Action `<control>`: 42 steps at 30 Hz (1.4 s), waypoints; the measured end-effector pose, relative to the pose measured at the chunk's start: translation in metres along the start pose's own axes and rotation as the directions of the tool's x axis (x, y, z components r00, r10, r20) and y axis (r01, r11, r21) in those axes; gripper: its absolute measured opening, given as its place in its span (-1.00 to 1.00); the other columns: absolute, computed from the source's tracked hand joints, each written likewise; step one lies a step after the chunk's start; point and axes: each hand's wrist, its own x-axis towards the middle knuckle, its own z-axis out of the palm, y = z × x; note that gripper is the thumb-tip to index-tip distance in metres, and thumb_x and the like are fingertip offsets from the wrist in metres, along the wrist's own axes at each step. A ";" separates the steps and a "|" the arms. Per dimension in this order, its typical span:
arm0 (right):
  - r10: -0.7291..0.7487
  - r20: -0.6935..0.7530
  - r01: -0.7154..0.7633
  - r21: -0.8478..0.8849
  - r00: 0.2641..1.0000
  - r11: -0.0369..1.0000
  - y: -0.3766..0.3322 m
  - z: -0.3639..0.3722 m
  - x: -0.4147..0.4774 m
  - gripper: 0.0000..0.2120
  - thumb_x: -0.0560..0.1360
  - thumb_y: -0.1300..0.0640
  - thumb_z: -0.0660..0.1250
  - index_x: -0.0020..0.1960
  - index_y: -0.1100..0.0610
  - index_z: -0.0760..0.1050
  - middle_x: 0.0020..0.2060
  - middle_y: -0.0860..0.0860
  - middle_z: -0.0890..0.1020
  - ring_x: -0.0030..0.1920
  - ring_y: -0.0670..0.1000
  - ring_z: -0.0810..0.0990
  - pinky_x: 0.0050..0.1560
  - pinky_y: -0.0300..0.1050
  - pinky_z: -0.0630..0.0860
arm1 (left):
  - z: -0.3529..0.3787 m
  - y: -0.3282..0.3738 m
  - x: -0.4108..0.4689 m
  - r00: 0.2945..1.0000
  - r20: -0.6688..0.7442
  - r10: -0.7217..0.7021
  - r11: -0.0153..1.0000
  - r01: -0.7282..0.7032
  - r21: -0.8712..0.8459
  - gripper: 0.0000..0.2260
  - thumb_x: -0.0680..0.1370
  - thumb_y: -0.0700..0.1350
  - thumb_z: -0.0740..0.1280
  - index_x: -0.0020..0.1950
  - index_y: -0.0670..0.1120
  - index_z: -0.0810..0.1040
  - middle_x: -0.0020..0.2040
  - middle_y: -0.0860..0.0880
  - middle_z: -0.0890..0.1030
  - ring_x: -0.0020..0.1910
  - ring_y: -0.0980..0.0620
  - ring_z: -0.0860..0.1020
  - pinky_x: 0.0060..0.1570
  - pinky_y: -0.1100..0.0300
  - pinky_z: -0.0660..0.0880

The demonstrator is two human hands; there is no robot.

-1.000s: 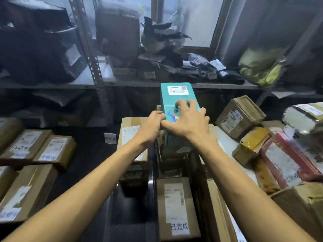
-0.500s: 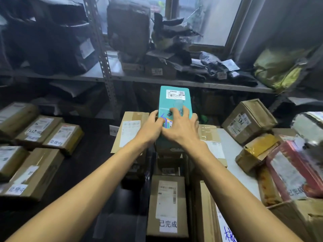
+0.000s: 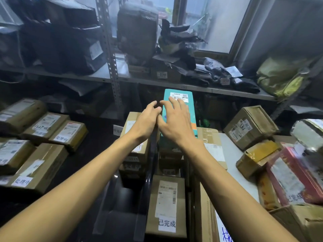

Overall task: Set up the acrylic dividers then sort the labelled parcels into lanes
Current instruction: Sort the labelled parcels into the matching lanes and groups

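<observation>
Teal parcel (image 3: 181, 102): on top of stacked brown boxes at the far end of the middle lane, just below the shelf (image 3: 218, 89); white printed label at its far end
Right hand (image 3: 176, 122): lies palm down on the teal parcel, fingers spread and nearly straight, tips reaching the edge of the white label; grips nothing
Left hand (image 3: 148, 119): just beside the parcel's left edge, fingers loose and slightly bent, holding nothing; its thumb side meets the right hand; cannot tell whether it touches the parcel
Acrylic divider (image 3: 147, 189): clear upright panel running away from the camera between the left and middle lanes
Middle lane, near end: brown box (image 3: 166, 203) lying flat, with a shipping label and a white handwritten tag
Left lane: tall brown box (image 3: 138, 151) partly hidden under the left forearm
Worktop (image 3: 97, 137): dark; labelled brown cartons (image 3: 42, 154) lie well apart to the left
Right side: red parcel (image 3: 293, 177) among tumbled brown boxes
</observation>
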 end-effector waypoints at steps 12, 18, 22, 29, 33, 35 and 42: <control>-0.247 0.062 0.191 0.469 0.967 0.862 -0.143 0.084 0.008 -0.65 0.56 0.12 0.26 0.34 0.09 0.46 0.23 0.05 0.57 0.24 0.05 0.51 0.26 -0.15 0.39 | -0.170 -0.057 -0.062 0.910 -0.412 0.047 0.973 0.052 0.225 -0.66 0.68 -0.14 0.09 0.43 0.00 0.42 0.41 -0.01 0.43 0.39 0.09 0.37 0.34 0.21 0.25; -0.313 0.186 0.180 0.513 0.932 0.840 -0.237 0.144 0.007 -0.75 0.57 0.07 0.25 0.21 0.08 0.55 0.15 0.03 0.64 0.15 0.03 0.56 0.16 -0.11 0.43 | -0.271 -0.092 -0.105 0.844 -0.533 -0.066 0.975 0.168 0.146 -0.70 0.66 -0.17 0.13 0.34 -0.10 0.51 0.33 -0.06 0.52 0.35 0.02 0.44 0.37 0.12 0.33; -0.313 0.278 0.131 0.522 0.908 0.843 -0.292 0.188 0.005 -0.72 0.58 0.03 0.22 0.22 0.09 0.56 0.15 0.00 0.64 0.18 -0.01 0.56 0.12 -0.12 0.45 | -0.335 -0.128 -0.133 0.811 -0.571 -0.127 0.965 0.234 0.117 -0.76 0.65 -0.14 0.15 0.22 -0.02 0.55 0.21 0.04 0.55 0.21 0.13 0.45 0.02 0.48 0.31; -0.296 0.385 0.086 0.479 0.874 0.874 -0.360 0.269 0.014 -0.77 0.55 0.03 0.22 0.13 0.08 0.55 -0.03 -0.03 0.65 0.03 0.02 0.58 0.02 -0.08 0.48 | -0.419 -0.198 -0.139 0.786 -0.574 -0.231 0.940 0.333 0.078 -0.78 0.65 -0.18 0.15 0.11 0.03 0.57 0.16 0.07 0.58 0.19 0.16 0.46 0.06 0.47 0.29; -0.225 0.468 0.008 0.421 0.854 0.907 -0.383 0.327 0.033 -0.72 0.54 0.04 0.23 0.19 0.08 0.54 0.02 0.00 0.66 0.09 0.05 0.59 0.08 -0.06 0.49 | -0.462 -0.244 -0.116 0.778 -0.556 -0.294 0.913 0.401 0.079 -0.78 0.64 -0.14 0.16 0.09 0.11 0.56 0.16 0.11 0.58 0.21 0.14 0.48 0.06 0.38 0.31; -0.184 0.518 -0.029 0.376 0.835 0.926 -0.389 0.362 0.042 -0.67 0.54 0.04 0.23 0.26 0.08 0.50 0.11 0.04 0.65 0.15 0.08 0.58 0.12 -0.06 0.47 | -0.485 -0.267 -0.102 0.779 -0.536 -0.325 0.896 0.435 0.089 -0.78 0.64 -0.14 0.16 0.07 0.11 0.56 0.14 0.09 0.58 0.19 0.12 0.48 0.08 0.31 0.32; 0.019 0.636 -0.233 0.255 0.771 0.938 -0.401 0.477 0.078 -0.60 0.55 0.02 0.26 0.35 0.11 0.36 0.21 0.18 0.53 0.22 0.21 0.52 0.15 -0.04 0.41 | -0.525 -0.357 -0.032 0.791 -0.451 -0.413 0.834 0.528 0.162 -0.81 0.64 -0.15 0.19 0.17 0.02 0.55 0.21 0.00 0.57 0.25 0.02 0.48 0.22 0.20 0.33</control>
